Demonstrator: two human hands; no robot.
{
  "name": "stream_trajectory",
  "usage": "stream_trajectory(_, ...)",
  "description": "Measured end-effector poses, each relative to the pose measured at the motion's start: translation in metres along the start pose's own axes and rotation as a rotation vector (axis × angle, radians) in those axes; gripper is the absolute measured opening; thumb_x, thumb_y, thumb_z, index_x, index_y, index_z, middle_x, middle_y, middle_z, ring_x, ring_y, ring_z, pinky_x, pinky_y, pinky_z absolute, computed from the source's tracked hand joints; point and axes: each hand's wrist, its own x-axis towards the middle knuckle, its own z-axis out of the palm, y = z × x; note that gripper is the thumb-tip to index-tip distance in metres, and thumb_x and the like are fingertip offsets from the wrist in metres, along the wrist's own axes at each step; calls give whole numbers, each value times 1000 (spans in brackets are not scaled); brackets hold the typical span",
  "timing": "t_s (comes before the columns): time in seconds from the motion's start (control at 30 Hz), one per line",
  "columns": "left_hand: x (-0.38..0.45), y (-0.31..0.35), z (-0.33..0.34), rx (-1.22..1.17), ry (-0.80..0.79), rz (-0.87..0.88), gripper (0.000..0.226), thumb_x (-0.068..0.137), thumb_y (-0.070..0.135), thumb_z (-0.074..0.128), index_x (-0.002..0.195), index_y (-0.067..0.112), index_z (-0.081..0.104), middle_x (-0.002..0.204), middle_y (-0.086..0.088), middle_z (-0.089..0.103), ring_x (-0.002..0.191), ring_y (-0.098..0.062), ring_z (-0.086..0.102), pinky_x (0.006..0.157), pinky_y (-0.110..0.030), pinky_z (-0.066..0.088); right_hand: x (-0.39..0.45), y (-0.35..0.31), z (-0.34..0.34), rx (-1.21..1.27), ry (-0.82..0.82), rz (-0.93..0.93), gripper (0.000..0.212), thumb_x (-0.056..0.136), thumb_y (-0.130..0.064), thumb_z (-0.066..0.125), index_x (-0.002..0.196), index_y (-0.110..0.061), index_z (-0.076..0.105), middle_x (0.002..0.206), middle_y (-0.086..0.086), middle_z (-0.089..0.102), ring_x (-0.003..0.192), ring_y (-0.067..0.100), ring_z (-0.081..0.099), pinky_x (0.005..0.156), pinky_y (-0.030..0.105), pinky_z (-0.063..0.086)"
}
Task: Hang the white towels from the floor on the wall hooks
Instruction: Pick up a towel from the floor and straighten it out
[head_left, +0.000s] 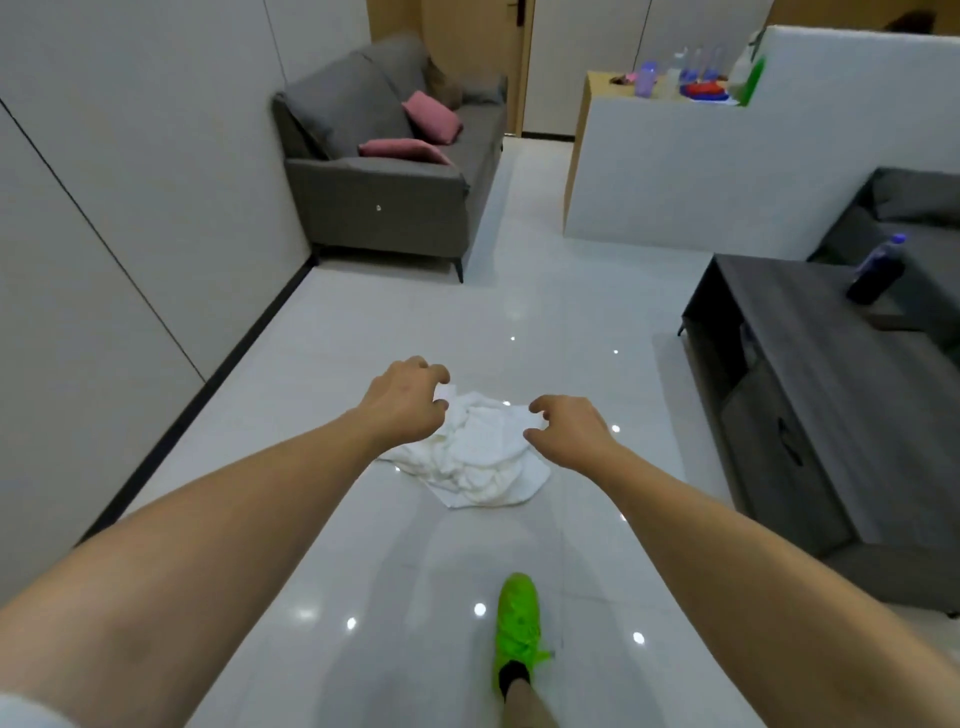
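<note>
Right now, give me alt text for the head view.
Both hands, left and right, reach with curled fingers over crumpled white towels on a glossy floor. A grey sofa stands beyond.

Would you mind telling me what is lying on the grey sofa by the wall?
Two pink cushions lie on the sofa: one leans against the backrest, the other lies flat on the seat. The far end of the seat is too dim to make out.
</note>
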Motion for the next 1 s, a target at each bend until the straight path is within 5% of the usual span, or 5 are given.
stream_trajectory(0.27, 144, -44, 61, 144, -244, -46, 43, 93, 28, 48, 136, 23, 47, 131, -5, 48, 119, -27, 45, 94, -40, 43, 169, 58, 40, 55, -223, 108, 47, 87, -30, 63, 132, -18, 57, 128, 2, 60, 119, 21, 54, 94, 31, 47)
stream_trajectory(0.63, 263, -92, 171, -109, -404, -238, 41, 91, 27, 53, 131, 17, 53, 128, -10, 51, 116, -31, 50, 95, -40, 44, 300, 102, 122, 25, -492, 228, 44, 87, -31, 63, 128, -17, 59, 124, 5, 64, 117, 22, 56, 91, 29, 45)
stream_trajectory(1.0, 332, -198, 409, -244, -630, -255, 37, 90, 25, 57, 126, 16, 57, 120, -13, 54, 110, -31, 54, 88, -32, 38, 386, 150, 358, 165, -537, 505, 42, 84, -28, 64, 124, -16, 64, 121, 6, 65, 115, 23, 58, 93, 30, 44)
